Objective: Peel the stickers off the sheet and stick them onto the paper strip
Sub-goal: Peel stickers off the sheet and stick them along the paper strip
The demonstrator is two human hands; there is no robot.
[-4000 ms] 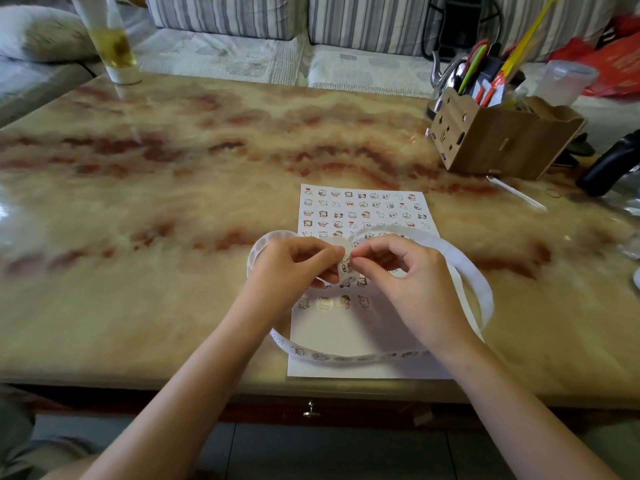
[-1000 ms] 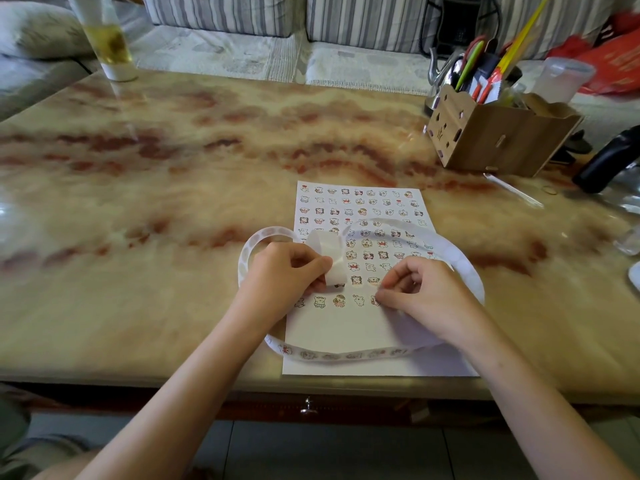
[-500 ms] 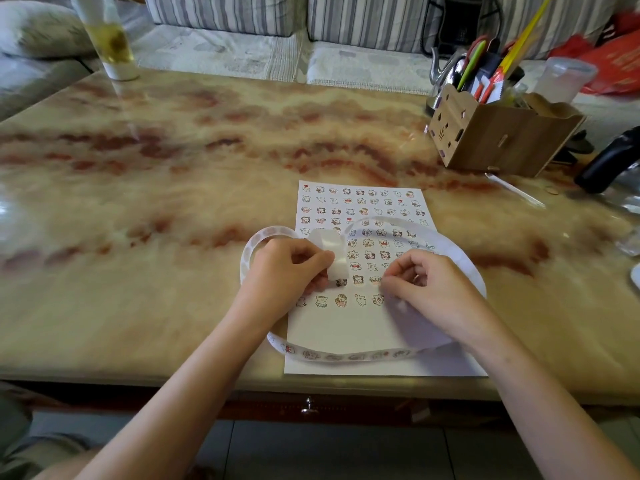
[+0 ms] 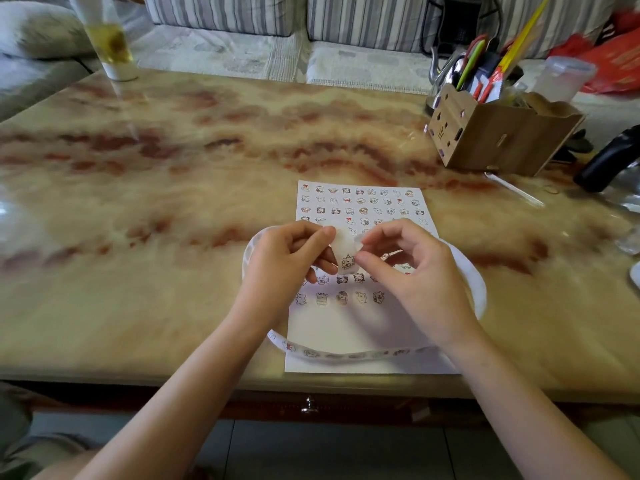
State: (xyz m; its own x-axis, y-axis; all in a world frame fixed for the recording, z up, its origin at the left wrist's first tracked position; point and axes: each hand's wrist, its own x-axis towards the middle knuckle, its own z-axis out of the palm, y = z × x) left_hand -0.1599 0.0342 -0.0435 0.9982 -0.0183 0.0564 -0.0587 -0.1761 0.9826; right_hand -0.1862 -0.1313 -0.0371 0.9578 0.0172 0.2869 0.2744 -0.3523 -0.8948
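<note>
White paper strip (image 4: 346, 252) looped, cartoon sticker (image 4: 347, 262) on its end, pinched by both hands

Wide bare marble covers the left half and far middle of the table (image 4: 173, 188), open to any reach. At the far-left corner stands a glass (image 4: 110, 50) of yellow drink. The far-right corner is crowded: a wooden organiser box (image 4: 498, 136) bristling with pens, a clear plastic cup (image 4: 561, 77) behind it, a black object (image 4: 609, 161) at the right edge. Near the front edge, the paper strip (image 4: 471, 282) loops around both hands above the sticker sheet (image 4: 360, 202).
</note>
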